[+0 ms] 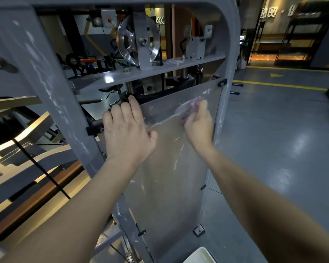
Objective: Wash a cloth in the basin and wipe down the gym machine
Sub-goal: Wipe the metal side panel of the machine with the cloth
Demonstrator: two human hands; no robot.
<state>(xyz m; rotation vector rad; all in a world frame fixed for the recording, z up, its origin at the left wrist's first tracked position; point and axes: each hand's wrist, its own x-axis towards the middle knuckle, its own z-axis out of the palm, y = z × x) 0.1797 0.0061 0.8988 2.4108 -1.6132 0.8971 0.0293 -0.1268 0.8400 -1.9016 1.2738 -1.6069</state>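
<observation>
The grey gym machine frame (pixel 51 95) stands right in front of me, with a translucent plastic guard panel (pixel 167 168) fixed between its uprights. My right hand (pixel 198 126) grips a bunched purple cloth (pixel 193 106) and presses it against the upper right of the panel. My left hand (pixel 127 130) rests on the panel's upper left corner, its fingers hooked over the top edge. Wet streaks and smears show on the panel and the frame. A white basin (pixel 199 256) peeks in at the bottom edge, on the floor by the machine's foot.
A metal pulley wheel (pixel 138 40) hangs above a grey crossbar (pixel 152 72). Other gym equipment stands behind on the left. Grey floor with yellow lines (pixel 279 86) stretches to the right. Dark shelving (pixel 302 33) is at the far right.
</observation>
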